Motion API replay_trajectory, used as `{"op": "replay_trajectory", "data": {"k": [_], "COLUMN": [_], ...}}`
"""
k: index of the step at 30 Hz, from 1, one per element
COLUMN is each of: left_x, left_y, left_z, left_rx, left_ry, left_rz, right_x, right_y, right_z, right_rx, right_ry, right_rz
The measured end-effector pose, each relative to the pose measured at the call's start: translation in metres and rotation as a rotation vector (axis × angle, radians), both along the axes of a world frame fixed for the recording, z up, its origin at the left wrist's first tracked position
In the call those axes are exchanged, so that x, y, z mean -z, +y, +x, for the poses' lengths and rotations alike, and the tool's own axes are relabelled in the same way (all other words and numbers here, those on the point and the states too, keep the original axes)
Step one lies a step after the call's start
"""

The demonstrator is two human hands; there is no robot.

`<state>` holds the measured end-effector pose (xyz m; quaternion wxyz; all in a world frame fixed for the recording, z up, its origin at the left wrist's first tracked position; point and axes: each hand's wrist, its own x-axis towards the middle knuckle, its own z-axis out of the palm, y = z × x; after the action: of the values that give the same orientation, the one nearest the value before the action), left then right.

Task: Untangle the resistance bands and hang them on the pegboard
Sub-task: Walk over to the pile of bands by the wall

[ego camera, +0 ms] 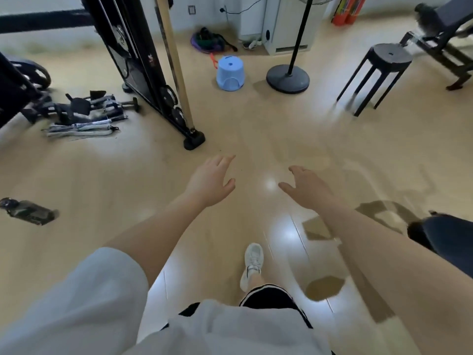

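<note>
Now both reaching forward over the wooden floor (128, 175): left hand (211, 181) and right hand (304, 187), fingers loose, grasping nothing; tangled resistance bands (210, 41) far ahead by the wall, beyond a blue stool (229, 74).

No legible text, labels, brands or numbers in view. Red-orange packages (346, 10) by far wall carry markings, too blurred to read. Bottle (29, 211) on floor: no readable label.

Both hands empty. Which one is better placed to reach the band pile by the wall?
Left hand, marginally: the bands lie far ahead, roughly in line with it. Right hand sits further right. Both are open, well short.
</note>
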<state>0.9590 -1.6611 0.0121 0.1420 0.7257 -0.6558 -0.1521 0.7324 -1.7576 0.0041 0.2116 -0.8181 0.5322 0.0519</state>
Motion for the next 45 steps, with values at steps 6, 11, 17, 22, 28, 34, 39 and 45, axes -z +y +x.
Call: {"op": "replay_trajectory", "data": {"k": [6,11,17,22,28,34,39,45], "left_x": [-0.021,-0.021,0.009,-0.012,-0.024,0.000,0.000,-0.010], "left_y": [-0.166,-0.282,-0.423,-0.555,-0.709,-0.854,-0.964,-1.042], "left_z": [0.063,0.130,0.235,0.295,0.350,0.419,0.498,0.607], "left_rx": [-0.155,-0.303,-0.355,-0.286,-0.176,-0.209,-0.308,-0.555], "left_ry": [0.076,0.111,0.128,0.129,0.117,0.071,0.069,0.118], "left_rz": [0.005,-0.035,0.004,0.093,0.033,0.046,0.101,0.120], "right_x": [-0.017,-0.017,0.002,-0.011,-0.020,0.002,-0.006,0.001], "right_y": [-0.183,-0.302,-0.443,-0.572,-0.722,-0.880,-1.012,-1.131], "right_z": [0.078,0.164,0.274,0.342,0.391,0.456,0.536,0.653], "right_rx": [-0.070,-0.179,-0.304,-0.237,-0.135,-0.134,-0.148,-0.336], "right_ry": [-0.008,-0.034,-0.042,-0.049,-0.078,0.028,0.015,0.034], "right_rz": [0.068,0.095,0.079,0.124,0.135,0.182,0.266,0.248]}}
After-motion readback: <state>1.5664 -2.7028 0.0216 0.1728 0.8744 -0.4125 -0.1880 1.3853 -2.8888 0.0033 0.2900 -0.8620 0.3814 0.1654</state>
